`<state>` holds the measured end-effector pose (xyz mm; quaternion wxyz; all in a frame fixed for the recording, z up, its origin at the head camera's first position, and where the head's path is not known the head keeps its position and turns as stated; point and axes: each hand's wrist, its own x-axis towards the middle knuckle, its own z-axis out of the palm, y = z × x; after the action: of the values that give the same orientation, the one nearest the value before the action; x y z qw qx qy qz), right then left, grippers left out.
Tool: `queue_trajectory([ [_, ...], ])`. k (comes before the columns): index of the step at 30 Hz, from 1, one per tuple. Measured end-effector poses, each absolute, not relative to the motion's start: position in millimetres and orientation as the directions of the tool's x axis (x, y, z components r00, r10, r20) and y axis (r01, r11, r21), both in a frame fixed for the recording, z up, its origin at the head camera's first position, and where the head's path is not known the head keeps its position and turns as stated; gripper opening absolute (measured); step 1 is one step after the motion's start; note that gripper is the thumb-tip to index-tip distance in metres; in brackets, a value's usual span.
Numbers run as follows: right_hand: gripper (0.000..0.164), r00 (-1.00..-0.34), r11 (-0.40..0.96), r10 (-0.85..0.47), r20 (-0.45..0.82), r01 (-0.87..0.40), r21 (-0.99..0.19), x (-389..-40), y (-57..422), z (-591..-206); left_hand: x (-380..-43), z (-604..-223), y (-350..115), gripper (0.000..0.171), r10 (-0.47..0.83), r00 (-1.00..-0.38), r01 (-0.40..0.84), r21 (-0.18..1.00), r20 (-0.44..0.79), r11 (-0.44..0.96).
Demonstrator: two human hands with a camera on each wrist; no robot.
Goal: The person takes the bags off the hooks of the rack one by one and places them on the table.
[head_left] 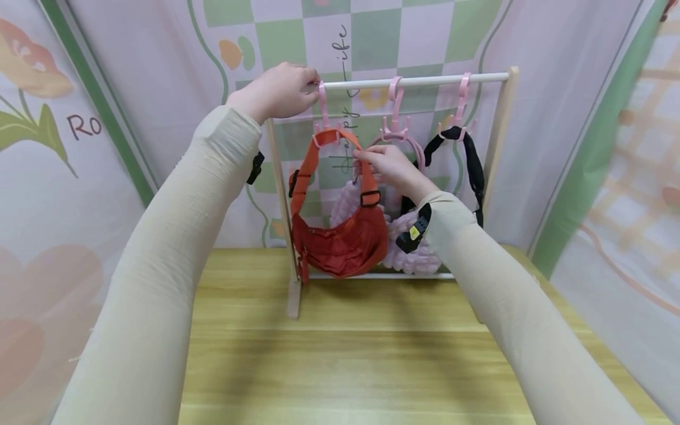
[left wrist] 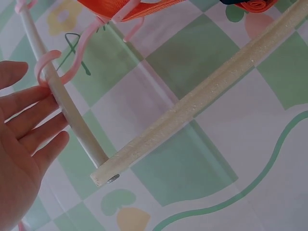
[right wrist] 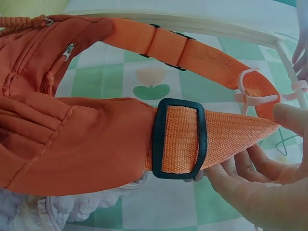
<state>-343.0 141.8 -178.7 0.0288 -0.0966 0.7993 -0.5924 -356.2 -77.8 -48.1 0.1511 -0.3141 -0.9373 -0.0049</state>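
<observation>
A red-orange crossbody bag (head_left: pixel 340 251) hangs by its orange strap (head_left: pixel 307 177) from the leftmost pink hook (head_left: pixel 323 105) on the rack's white rod (head_left: pixel 366 84). My right hand (head_left: pixel 392 168) pinches that strap between thumb and fingers, above the black buckle (right wrist: pixel 179 138). At the rod's left end is my left hand (head_left: pixel 281 91). In the left wrist view its fingers (left wrist: pixel 33 115) reach out behind the rod, fingertips right at the hook's curl, with the thumb held apart.
On the middle hook (head_left: pixel 394 109) hangs a fluffy lilac bag (head_left: pixel 411 260), partly behind the red one. A black strap (head_left: pixel 474 165) loops over the right hook (head_left: pixel 462 97). The wooden rack post (head_left: pixel 502 130) stands on a wood-grain table (head_left: pixel 340 366); patterned curtains surround it.
</observation>
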Motion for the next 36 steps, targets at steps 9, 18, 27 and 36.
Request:
queue_trajectory([
  [9,0.05,-0.978,0.208,-0.198,0.059,-0.101,-0.973,-340.9,141.5,-172.4,-354.9,-48.8,-77.1,0.042,0.586,-0.756,0.59,-0.083,0.291,0.803],
  [18,0.05,-0.973,0.168,-0.219,0.073,-0.111,-0.979,-339.0,139.3,-165.0,-356.5,-49.2,-77.5,0.042,0.581,-0.76,0.583,-0.089,0.293,0.808],
  [27,0.052,-0.971,0.196,-0.221,0.085,-0.129,-0.972,-338.2,136.6,-157.2,-358.7,-49.5,-77.7,0.04,0.585,-0.756,0.585,-0.098,0.294,0.805],
  [36,0.053,-0.972,0.207,-0.212,0.1,-0.145,-0.968,-339.8,134.0,-149.3,-359.6,-48.5,-77.4,0.04,0.586,-0.753,0.582,-0.113,0.299,0.805],
])
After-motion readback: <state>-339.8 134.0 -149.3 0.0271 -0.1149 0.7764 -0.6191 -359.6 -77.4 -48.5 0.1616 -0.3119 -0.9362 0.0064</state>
